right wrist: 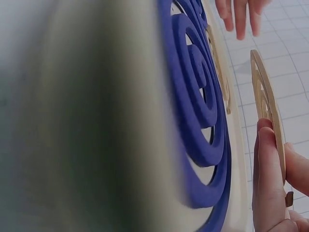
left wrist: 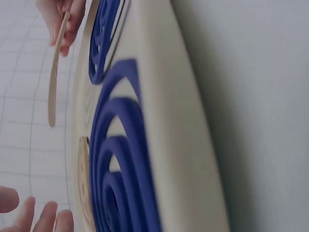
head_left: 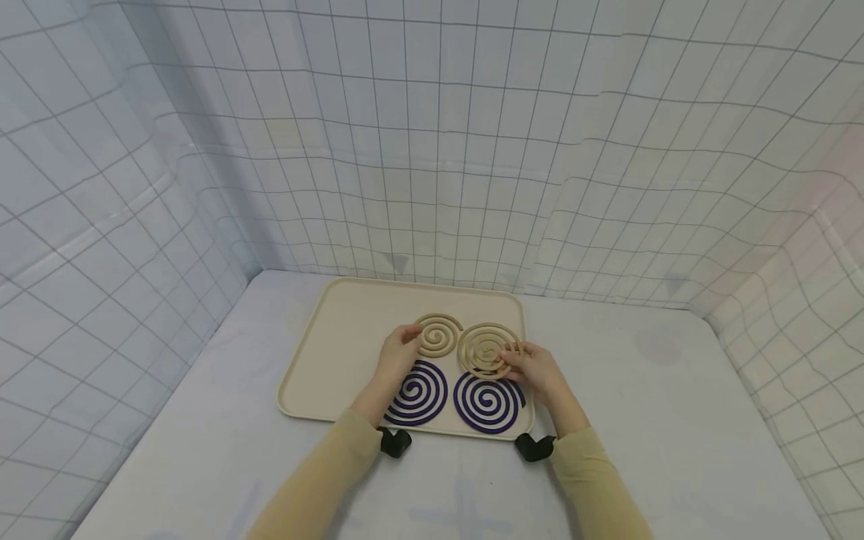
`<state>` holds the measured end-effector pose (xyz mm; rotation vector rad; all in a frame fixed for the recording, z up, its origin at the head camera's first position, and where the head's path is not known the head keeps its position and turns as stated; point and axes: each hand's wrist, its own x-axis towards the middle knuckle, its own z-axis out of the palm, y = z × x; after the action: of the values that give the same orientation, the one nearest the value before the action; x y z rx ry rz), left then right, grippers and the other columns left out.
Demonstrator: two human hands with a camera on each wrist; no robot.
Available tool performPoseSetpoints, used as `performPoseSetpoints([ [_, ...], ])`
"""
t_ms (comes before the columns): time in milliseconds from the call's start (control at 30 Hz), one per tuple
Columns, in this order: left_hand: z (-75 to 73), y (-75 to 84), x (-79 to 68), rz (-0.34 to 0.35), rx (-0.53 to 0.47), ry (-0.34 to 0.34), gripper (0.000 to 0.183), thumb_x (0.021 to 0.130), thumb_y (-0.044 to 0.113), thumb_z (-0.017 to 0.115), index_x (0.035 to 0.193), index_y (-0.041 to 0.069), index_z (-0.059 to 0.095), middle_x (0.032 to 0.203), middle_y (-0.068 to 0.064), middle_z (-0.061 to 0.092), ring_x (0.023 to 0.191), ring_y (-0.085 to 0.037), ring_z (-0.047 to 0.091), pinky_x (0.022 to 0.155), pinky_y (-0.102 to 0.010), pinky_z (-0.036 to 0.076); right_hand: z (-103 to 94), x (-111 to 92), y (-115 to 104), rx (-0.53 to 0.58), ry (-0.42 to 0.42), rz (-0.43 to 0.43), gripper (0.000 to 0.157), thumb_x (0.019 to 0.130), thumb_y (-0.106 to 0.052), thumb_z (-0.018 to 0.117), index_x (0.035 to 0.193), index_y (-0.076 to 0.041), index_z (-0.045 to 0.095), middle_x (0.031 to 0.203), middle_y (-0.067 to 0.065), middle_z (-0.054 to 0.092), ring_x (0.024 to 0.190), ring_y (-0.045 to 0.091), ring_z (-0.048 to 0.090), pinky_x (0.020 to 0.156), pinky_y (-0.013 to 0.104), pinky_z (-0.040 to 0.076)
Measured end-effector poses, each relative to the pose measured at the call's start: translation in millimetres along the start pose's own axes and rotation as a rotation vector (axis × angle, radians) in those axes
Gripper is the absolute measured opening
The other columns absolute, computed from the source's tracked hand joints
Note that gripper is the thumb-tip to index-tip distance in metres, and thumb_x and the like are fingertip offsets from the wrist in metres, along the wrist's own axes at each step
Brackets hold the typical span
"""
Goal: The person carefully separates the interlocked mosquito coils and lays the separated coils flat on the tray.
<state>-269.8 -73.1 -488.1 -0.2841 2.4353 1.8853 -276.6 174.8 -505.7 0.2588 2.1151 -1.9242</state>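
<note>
My right hand [head_left: 538, 369] pinches a tan mosquito coil [head_left: 478, 331] between thumb and fingers, and the coil is held up off the tray. In the right wrist view this tan coil [right wrist: 264, 79] is seen nearly edge-on. Another tan mosquito coil [head_left: 439, 316] lies on the tray [head_left: 324, 352] at the back. Beside it hovers my left hand [head_left: 397, 358], its fingers apart and holding nothing, as the left wrist view of these fingers [left wrist: 45, 218] shows. Two dark blue mosquito coils lie along the tray's front: the left one [head_left: 442, 391] and the right one [head_left: 457, 397].
The beige tray has a low raised rim [head_left: 432, 284] and rests on a white-covered table [head_left: 628, 420]. White sheeting with a dark grid [head_left: 472, 150] hangs behind and at both sides. Black wrist straps [head_left: 396, 443] show below the tray's front edge.
</note>
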Motion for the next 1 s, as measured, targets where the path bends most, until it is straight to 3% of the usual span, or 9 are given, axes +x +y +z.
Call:
performPoseSetpoints([
  [133,11.4,5.1,-4.3,0.031,-0.010,-0.063,0.035,0.098,0.005,0.050,0.131,-0.003,0.057,0.133,-0.021,0.060,0.129,-0.034,0.052,0.106,-0.044,0.045,0.0,1.1,-1.7,0.000,-0.001,-0.002,0.042,0.097,-0.010,0.061,0.131,0.011,0.050,0.096,0.005,0.066,0.073,0.005,0.067,0.070,0.019,0.058],
  [400,32.6,10.0,-8.2,0.002,-0.065,-0.246,0.041,0.097,0.008,0.050,0.136,-0.004,0.052,0.138,-0.022,0.055,0.129,-0.034,0.053,0.105,-0.040,0.047,-1.8,4.0,-5.9,0.013,0.006,-0.008,0.041,0.096,-0.008,0.062,0.130,0.012,0.051,0.089,0.002,0.065,0.070,0.004,0.066,0.066,0.017,0.057],
  [667,45.3,9.9,-2.4,-0.025,-0.098,-0.309,0.045,0.099,0.011,0.050,0.143,-0.001,0.046,0.149,-0.021,0.046,0.131,-0.036,0.050,0.108,-0.042,0.044,-5.4,7.3,-6.0,-0.022,-0.004,-0.025,0.037,0.098,-0.005,0.057,0.128,0.016,0.051,0.092,0.006,0.066,0.073,0.005,0.067,0.071,0.019,0.058],
  [1000,53.4,15.2,2.3,-0.058,-0.145,-0.339,0.050,0.098,0.008,0.048,0.146,0.000,0.041,0.157,-0.021,0.032,0.145,-0.035,0.032,0.115,-0.045,0.036,-13.2,11.8,-15.4,-0.270,0.003,-0.029,0.038,0.102,-0.011,0.049,0.127,0.016,0.054,0.092,0.015,0.071,0.069,0.005,0.067,0.073,0.022,0.058],
])
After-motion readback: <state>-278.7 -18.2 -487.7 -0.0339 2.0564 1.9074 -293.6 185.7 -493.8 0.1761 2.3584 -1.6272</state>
